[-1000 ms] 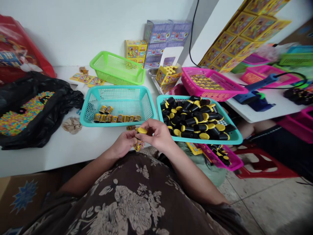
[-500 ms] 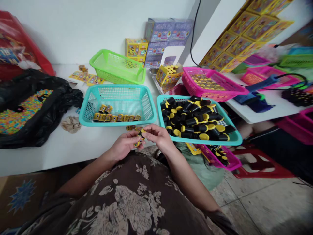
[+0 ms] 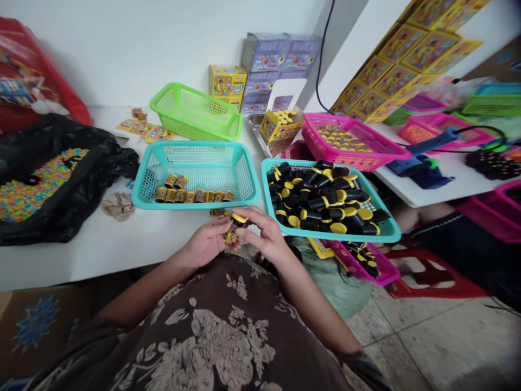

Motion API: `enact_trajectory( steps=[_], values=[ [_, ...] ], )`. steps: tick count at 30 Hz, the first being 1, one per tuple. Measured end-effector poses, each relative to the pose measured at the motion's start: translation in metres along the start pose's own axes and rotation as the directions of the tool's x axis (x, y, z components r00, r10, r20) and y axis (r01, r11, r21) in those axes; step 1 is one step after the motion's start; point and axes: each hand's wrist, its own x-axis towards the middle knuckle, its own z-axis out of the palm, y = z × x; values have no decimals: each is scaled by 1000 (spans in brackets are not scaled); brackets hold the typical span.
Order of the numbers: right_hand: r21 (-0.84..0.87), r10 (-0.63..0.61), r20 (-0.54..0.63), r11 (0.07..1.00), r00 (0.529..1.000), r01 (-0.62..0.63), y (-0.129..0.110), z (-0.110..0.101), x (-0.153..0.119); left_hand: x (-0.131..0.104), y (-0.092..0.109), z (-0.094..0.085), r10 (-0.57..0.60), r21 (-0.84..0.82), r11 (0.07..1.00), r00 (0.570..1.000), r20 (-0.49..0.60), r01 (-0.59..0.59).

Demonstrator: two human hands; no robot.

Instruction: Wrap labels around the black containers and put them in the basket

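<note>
Between both hands, in front of my chest, is a small black jar with a yellow lid (image 3: 239, 218) and a colourful yellow label around its lower part. My left hand (image 3: 209, 239) closes its fingers on the jar from the left. From the right, my right hand (image 3: 264, 234) pinches it, fingers near the lid. Just beyond them, a turquoise basket (image 3: 195, 205) holds several labelled jars (image 3: 179, 195) lying along its near side. To the right, another turquoise basket (image 3: 337, 235) is heaped with plain black jars with yellow lids (image 3: 321, 203).
A black bag (image 3: 109, 160) of coloured beads (image 3: 44, 182) lies at the left. Behind are a green basket (image 3: 195, 133), yellow boxes (image 3: 226, 81) and purple boxes (image 3: 264, 57). A pink basket (image 3: 354, 155) of jars stands at right; a blue tool (image 3: 427, 146) rests on a neighbouring table.
The jar in my hands has turned more upright, showing its yellow lid on top. My right hand's fingers have shifted over to its right side.
</note>
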Motion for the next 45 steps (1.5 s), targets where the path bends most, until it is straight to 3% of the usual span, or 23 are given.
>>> enact_trajectory(
  steps=[4, 13, 16, 19, 21, 26, 33, 39, 45],
  values=[
    [-75, -51, -32, 996, 998, 49, -1, 11, -3, 1, 1, 4, 41, -24, 999, 999, 18, -41],
    [-153, -215, -92, 968, 972, 199, -5, 12, -5, 2, -3, 1, 39, -11, 999, 999, -26, -39],
    [-299, -311, -178, 921, 934, 250, -5, 16, -7, 3, -1, 2, -6, -30, 1000, 998, -65, 4],
    [-427, -448, -116, 829, 887, 362, -7, 19, -10, 5, 1, 6, -6, -54, 999, 995, -98, 1],
    [-426, -441, -94, 828, 893, 364, -9, 19, -12, 5, 3, 10, 50, -53, 997, 991, -122, -57],
    [-416, -327, -170, 879, 930, 233, -6, 20, -17, 5, 8, 19, 137, -37, 989, 979, -150, -144],
    [-649, -477, -90, 694, 874, 312, 8, 23, -22, 11, 3, 21, 58, -139, 986, 978, -202, -87],
    [-522, -371, -281, 833, 885, 183, 5, 21, -23, 11, 3, 20, 22, -137, 989, 970, -242, -57],
    [-545, -401, -238, 809, 885, 220, 9, 22, -21, 11, 6, 24, 29, -156, 986, 972, -235, -67]
  ],
)
